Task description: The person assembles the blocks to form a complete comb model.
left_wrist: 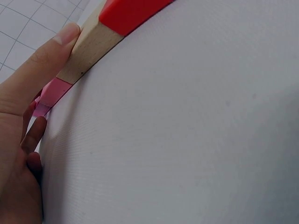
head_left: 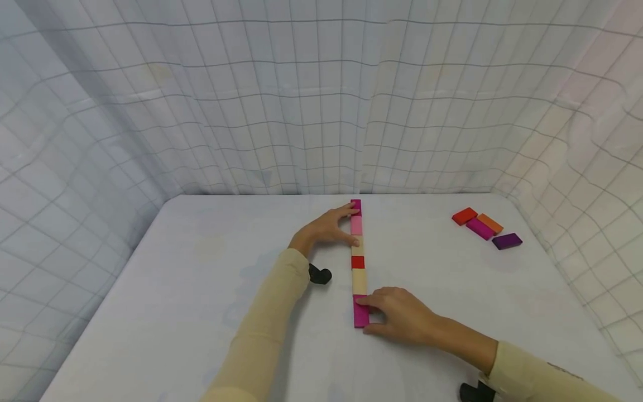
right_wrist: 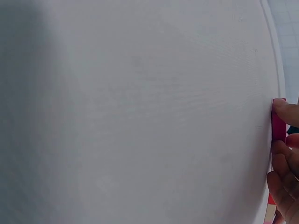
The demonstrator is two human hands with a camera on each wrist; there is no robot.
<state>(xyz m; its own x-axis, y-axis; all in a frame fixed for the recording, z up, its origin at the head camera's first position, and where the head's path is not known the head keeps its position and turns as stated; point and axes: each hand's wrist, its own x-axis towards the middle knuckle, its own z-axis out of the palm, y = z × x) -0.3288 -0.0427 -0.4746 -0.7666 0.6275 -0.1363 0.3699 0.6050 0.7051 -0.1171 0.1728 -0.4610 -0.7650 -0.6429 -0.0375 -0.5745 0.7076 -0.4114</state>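
Note:
A straight row of flat wooden blocks runs away from me along the table. From the far end come a magenta block [head_left: 356,203], a pink block [head_left: 356,225], a plain wood block [head_left: 357,250], a red block [head_left: 358,262], another plain wood block [head_left: 359,282] and a near magenta block [head_left: 361,319]. My left hand [head_left: 327,226] spans the far part, fingertips on the far magenta block and thumb against the plain wood one, as the left wrist view also shows. With thumb and fingers, my right hand [head_left: 404,318] pinches the near magenta block.
Toward the back right of the white table [head_left: 201,312] lie loose blocks: red [head_left: 464,216], orange [head_left: 490,223], magenta [head_left: 480,228] and purple [head_left: 507,241]. A white, grid-lined curtain [head_left: 311,111] hangs behind the table and along both sides.

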